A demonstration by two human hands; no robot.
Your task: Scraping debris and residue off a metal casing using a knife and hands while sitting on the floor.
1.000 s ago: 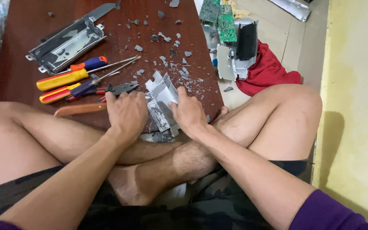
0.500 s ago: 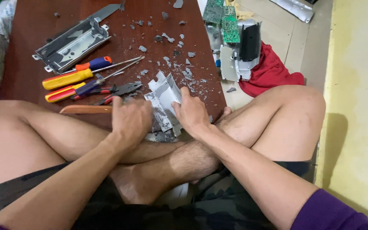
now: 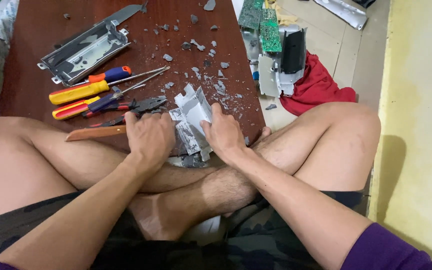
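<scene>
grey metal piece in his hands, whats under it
Under the bent grey metal piece lie the dark wooden board and grey broken bits at its near edge. Left hand and right hand grip its sides, covering anything beneath them.

The one camera sits on my head and looks steeply down and a little forward over my crossed legs. My forearms come in from the bottom edge, close to the lens, and my left hand (image 3: 149,136) and right hand (image 3: 222,134) meet near the middle of the picture. Beyond them the view takes in the brown board (image 3: 36,90) up to the top edge. To the right it reaches the tiled floor (image 3: 346,50) and the yellow wall (image 3: 421,100). There is no second view to share any part of this.
</scene>
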